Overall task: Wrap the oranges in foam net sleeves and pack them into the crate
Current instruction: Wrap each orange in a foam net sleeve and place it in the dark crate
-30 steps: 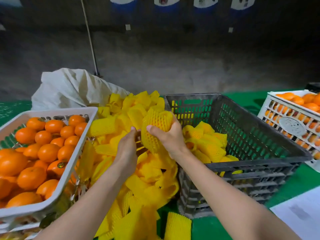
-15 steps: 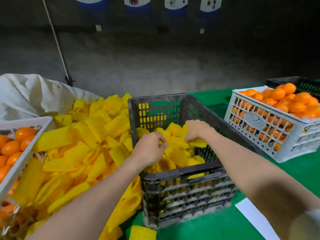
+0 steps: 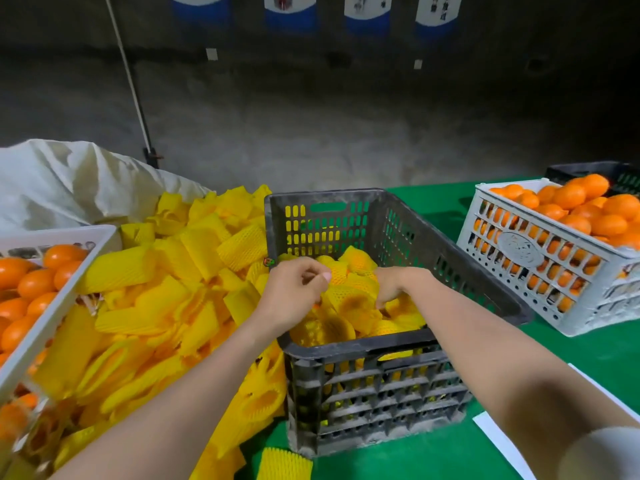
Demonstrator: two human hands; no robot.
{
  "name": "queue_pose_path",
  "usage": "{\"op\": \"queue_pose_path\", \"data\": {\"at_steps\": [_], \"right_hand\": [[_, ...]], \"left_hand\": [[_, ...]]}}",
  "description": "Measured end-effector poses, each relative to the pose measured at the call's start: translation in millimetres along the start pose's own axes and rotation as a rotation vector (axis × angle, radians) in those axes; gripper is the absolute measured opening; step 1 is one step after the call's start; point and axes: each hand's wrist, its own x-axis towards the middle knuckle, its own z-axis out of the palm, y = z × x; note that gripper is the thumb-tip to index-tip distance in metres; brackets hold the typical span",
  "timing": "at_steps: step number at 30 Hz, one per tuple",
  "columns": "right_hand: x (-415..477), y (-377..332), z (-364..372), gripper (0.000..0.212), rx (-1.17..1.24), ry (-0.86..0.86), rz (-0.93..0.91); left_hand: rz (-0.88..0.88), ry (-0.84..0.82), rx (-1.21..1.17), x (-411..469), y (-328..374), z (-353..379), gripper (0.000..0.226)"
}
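1. Now, both hands are seen inside the black crate (image 3: 325, 196), which is set on the green table (image 3: 415, 455) in the middle.
2. L hand (image 3: 294, 296): fingers are bent in, w/ the thumb tip just beside the wrapped oranges (image 3: 353, 303). Whether a net is pinched can't be told.
3. R hand (image 3: 391, 285): fingers are pushed down among the wrapped oranges & are hidden, so a grip can't be told either.
4. Done so far: a heap of wrapped oranges is packed in the black crate. It is judged only partly full, b/c the heap is near the rim at the front but well under it at the back.
5. Left to do: lots. A white crate (image 3: 65, 299) on the left side is filled w/ bare oranges (image 3: 34, 282). A 2nd white crate (image 3: 519, 251) on the right side is piled high w/ more oranges (image 3: 571, 202).
6. Plenty of foam net sleeves (image 3: 180, 278) are heaped between the white crate & the black crate, touching both, so nets won't run out soon.
7. One lone sleeve (image 3: 284, 462) is lying on the table, just by the black crate's front corner.
8. Next step, as a guess: both hands are to be lifted out, then a bare orange & a sleeve are to be picked up.
9. A big white bag (image 3: 69, 181) is seen behind the sleeves.
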Motion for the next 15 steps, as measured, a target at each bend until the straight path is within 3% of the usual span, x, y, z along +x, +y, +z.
{"op": "queue_pose_path", "data": {"at_steps": [3, 7, 10, 12, 15], "right_hand": [[-22, -20, -9, 0.049, 0.059, 0.228, -0.105], [-68, -67, -22, 0.038, 0.332, 0.628, -0.286], [-117, -129, -22, 0.023, 0.659, 0.863, -0.554], [-142, -173, -13, 0.019, 0.658, 0.852, -0.752], [-143, -236, 14, 0.024, 0.448, 0.646, -0.86]], "left_hand": [[-0.149, 0.109, -0.304, -4, 2, -24, 0.015], [-0.229, 0.244, -0.323, -12, -11, -78, 0.017], [-0.274, 0.308, -0.352, -23, -27, -112, 0.019], [-0.306, 0.342, -0.339, -33, -38, -127, 0.02], [-0.343, 0.381, -0.318, -54, -57, -149, 0.016]]}}
